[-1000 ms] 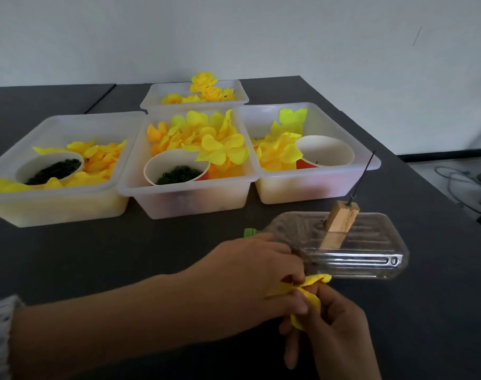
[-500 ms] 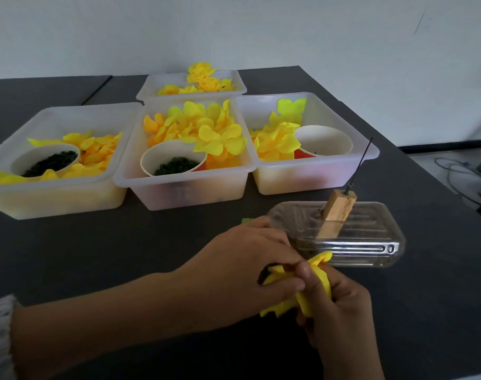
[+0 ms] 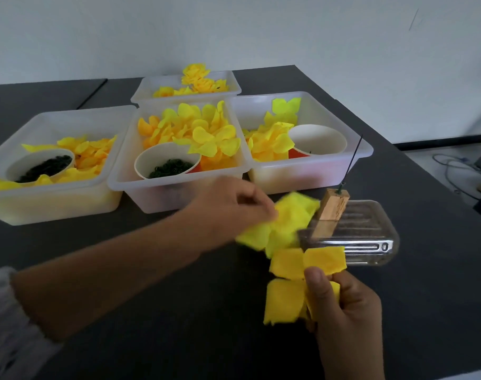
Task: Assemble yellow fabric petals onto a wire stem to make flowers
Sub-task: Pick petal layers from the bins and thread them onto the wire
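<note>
Yellow fabric fills both hands above the dark table (image 3: 69, 250). Taking the wooden block (image 3: 331, 212) as the landmark, it stands tilted inside a clear plastic tray (image 3: 371, 234), and a thin dark wire stem (image 3: 351, 163) rises from its top, leaning toward the right.

Just left of the block, the left hand (image 3: 228, 212) pinches a pale yellow petal piece (image 3: 283, 223) between curled fingertips; this piece is blurred, and its right edge reaches almost to the block. Below the block and nearer the camera, the right hand (image 3: 340, 305) grips a deeper yellow petal piece (image 3: 297, 281), thumb pressed on its middle and fingers curled behind, so four lobes spread out around the thumb. The two petal pieces sit close together; whether they touch I cannot tell.

Behind the block stand three translucent bins in a row, with a fourth one farther back. The right bin (image 3: 365, 152), nearest the block, holds yellow petals and a white paper cup (image 3: 318, 138). The middle bin (image 3: 179, 187) and the left bin (image 3: 55, 204) each hold petals and a cup of small dark green pieces. The far bin (image 3: 234, 86) holds more yellow pieces.
</note>
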